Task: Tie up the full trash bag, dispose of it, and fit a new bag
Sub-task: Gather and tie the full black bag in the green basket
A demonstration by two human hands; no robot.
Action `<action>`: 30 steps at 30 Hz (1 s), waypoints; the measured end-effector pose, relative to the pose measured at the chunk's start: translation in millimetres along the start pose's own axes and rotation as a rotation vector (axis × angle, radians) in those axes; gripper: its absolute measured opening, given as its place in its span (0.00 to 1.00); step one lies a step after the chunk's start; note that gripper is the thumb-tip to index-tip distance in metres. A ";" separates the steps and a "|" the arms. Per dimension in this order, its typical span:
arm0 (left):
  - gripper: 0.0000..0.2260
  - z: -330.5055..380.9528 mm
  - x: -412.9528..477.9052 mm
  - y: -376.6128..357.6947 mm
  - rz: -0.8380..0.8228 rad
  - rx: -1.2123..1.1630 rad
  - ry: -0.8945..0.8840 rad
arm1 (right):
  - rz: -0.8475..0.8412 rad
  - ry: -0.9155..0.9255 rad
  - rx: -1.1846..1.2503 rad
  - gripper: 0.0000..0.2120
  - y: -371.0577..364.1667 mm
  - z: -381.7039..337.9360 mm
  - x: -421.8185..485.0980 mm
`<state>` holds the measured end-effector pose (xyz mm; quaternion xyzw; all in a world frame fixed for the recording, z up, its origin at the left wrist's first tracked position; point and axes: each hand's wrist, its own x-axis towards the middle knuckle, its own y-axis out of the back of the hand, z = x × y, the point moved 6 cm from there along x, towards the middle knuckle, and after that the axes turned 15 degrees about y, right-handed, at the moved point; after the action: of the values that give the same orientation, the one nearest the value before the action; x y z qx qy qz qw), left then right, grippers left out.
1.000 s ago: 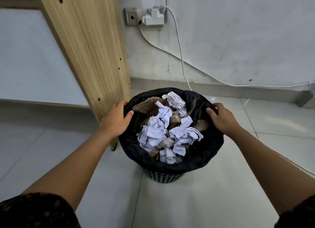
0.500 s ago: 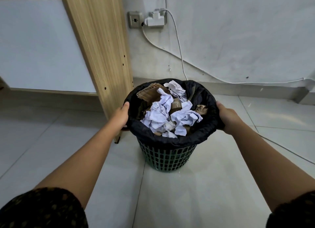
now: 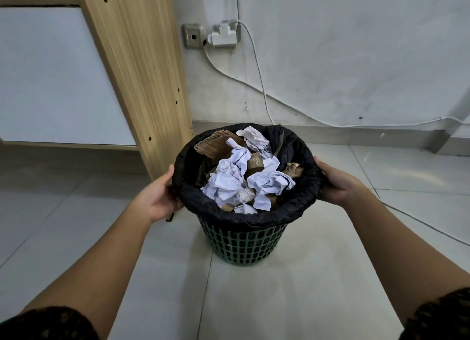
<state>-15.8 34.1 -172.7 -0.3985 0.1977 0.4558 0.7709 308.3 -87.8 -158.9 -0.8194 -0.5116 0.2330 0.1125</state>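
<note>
The bag (image 3: 292, 207) is gripped at its left rim by the left hand (image 3: 160, 199). Its right rim is gripped by the right hand (image 3: 339, 184).

Black all over the bag (image 3: 244, 213). Dark green on the basket (image 3: 241, 243), with a regular grid of small square holes. White with faint dark print on the crumpled paper (image 3: 229, 179); brown with fine ribs on the cardboard (image 3: 211, 145). Pale wood grain, dotted with small dark holes, on the board (image 3: 137, 67). White on the cable (image 3: 258, 70) and plug (image 3: 223, 35). Light grey on the floor tiles (image 3: 318, 301), crossed by thin dark joints. Dark with brownish specks on the sleeves (image 3: 45, 324).
</note>
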 end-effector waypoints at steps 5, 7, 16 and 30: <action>0.25 2.0 -1.8 8.3 0.023 0.018 0.043 | 0.008 0.004 0.044 0.24 6.5 4.6 4.7; 0.19 5.7 -0.7 7.0 0.019 -0.044 0.009 | 0.006 0.019 0.072 0.32 8.8 6.2 6.0; 0.06 40.0 -16.9 12.2 0.431 0.250 -0.278 | 0.075 0.056 -0.117 0.09 11.0 -13.5 9.1; 0.05 29.4 -34.2 2.9 0.153 0.364 -0.176 | -0.039 0.001 -0.103 0.06 5.6 -10.1 -13.2</action>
<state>-37.4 39.6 -133.4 -0.1953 0.2384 0.5028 0.8076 312.9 -101.5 -149.0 -0.8140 -0.5388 0.2036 0.0753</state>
